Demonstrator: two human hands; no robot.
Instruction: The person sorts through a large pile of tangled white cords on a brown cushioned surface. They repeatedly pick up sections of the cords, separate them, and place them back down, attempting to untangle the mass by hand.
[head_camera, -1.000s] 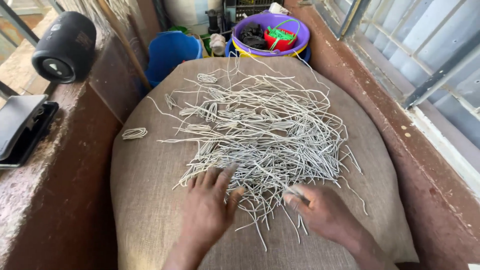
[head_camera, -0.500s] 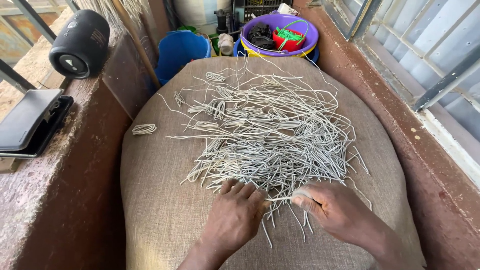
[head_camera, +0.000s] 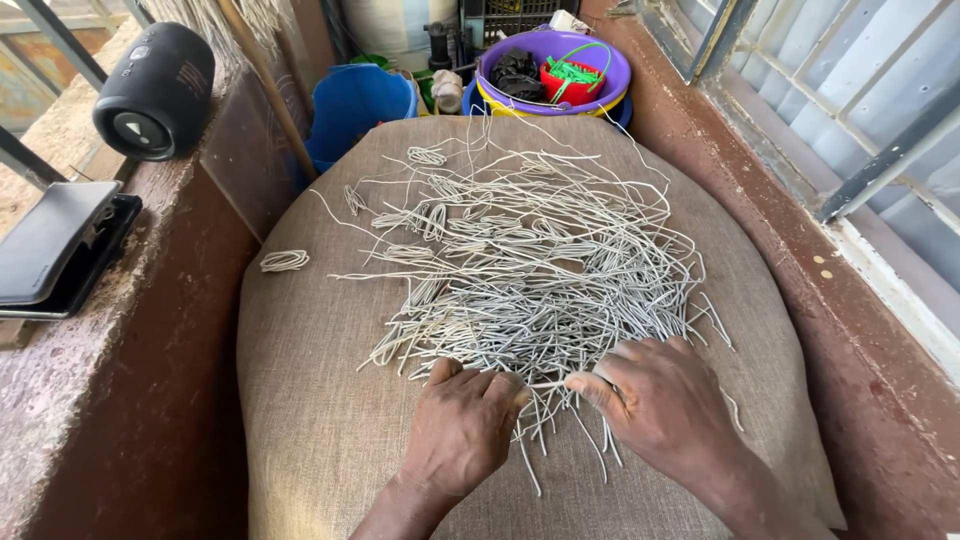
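Observation:
A loose heap of pale grey cord pieces lies spread over a stuffed burlap sack. My left hand rests at the heap's near edge, fingers curled over a few strands. My right hand is beside it on the right, thumb and forefinger pinched on one cord piece. A single small coil of cord lies apart on the sack's left side.
A purple basin holding a small red basket and dark cloth stands past the sack, next to a blue bucket. On the left ledge sit a black cylindrical speaker and a dark flat case. A barred window runs along the right.
Both hands have shifted slightly right along the heap's near edge, and the right hand's fingers have closed on a strand. The view has tilted a little.

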